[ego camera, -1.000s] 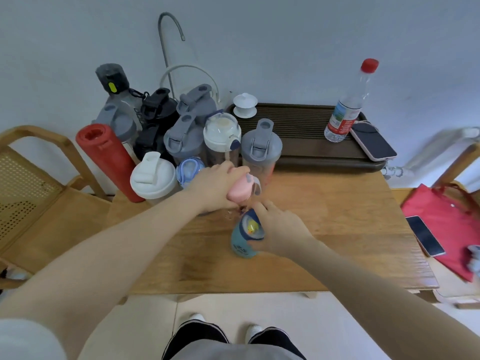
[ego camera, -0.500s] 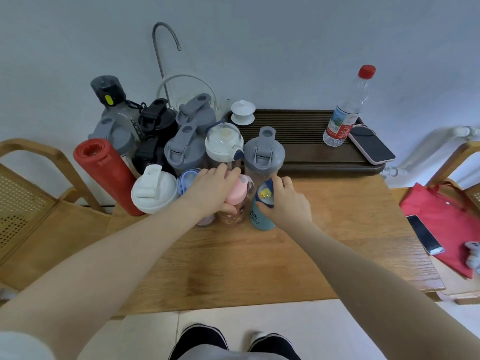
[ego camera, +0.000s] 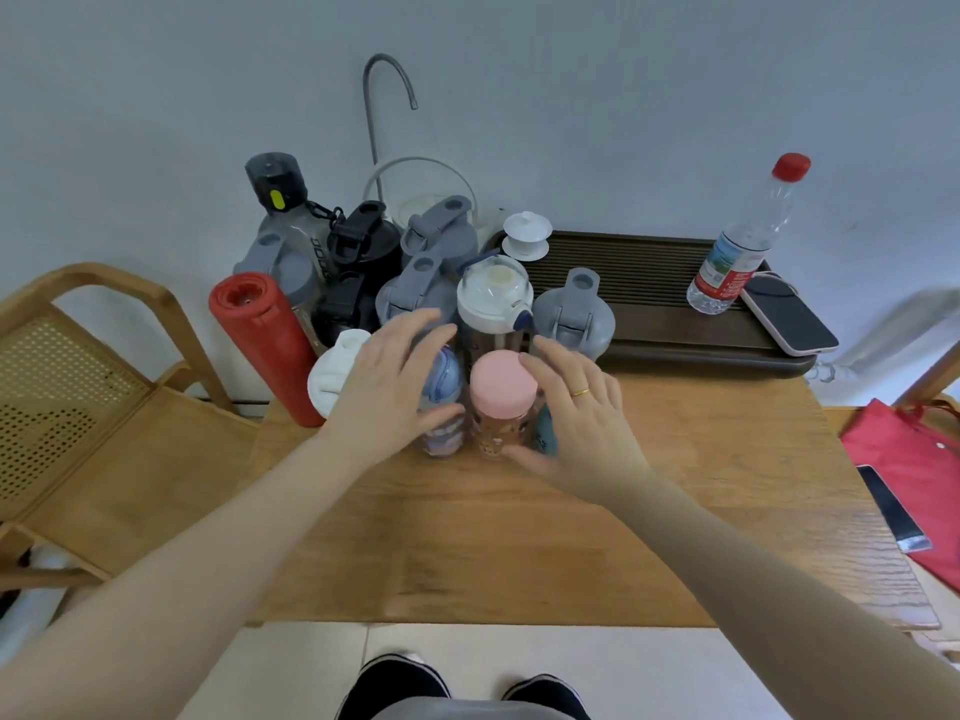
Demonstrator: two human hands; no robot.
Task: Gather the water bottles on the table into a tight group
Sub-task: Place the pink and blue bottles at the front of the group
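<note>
A tight cluster of bottles stands at the back left of the wooden table (ego camera: 519, 537): a red bottle (ego camera: 260, 345), a white-lidded one (ego camera: 332, 381), several grey-lidded shakers (ego camera: 571, 319) and black ones (ego camera: 358, 241). In the front row stand a blue-lidded bottle (ego camera: 444, 402), a pink-lidded bottle (ego camera: 503, 381) and a teal bottle (ego camera: 543, 433), side by side. My left hand (ego camera: 389, 392) hovers with spread fingers over the blue-lidded one. My right hand (ego camera: 576, 413) lies spread over the teal bottle and hides most of it. A clear red-capped water bottle (ego camera: 737, 252) stands apart at the back right.
A dark slatted tea tray (ego camera: 649, 283) holds the clear bottle, a phone (ego camera: 784, 319) and a small white lidded cup (ego camera: 527, 236). A wooden chair (ego camera: 78, 407) stands at left. A red bag (ego camera: 914, 454) with another phone (ego camera: 891, 511) lies at right.
The teal bottle was pushed back beside the pink-lidded one. Both hands have since let go, and their fingers are now spread apart.
</note>
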